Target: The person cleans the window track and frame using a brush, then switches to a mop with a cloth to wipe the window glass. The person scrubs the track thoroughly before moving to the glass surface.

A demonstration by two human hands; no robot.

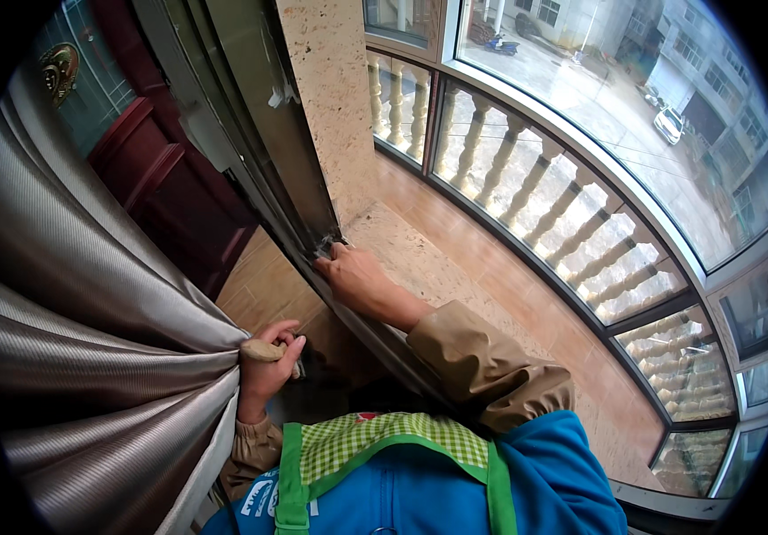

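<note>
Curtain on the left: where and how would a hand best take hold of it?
Probably at the narrow gather of the silvery curtain, coming from the right: the folds converge there, next to the left hand, while the cloth fans out wide leftward. That hand holds a wooden handle, so it may need freeing first.

The curtain [107, 294] and door [156, 169] lie left of the frame [287, 147], the balustrade [531, 183] right.

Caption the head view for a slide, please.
Right hand at the foot of a dark upright frame; left hand holding a tan object beside a gathered grey curtain.
</note>
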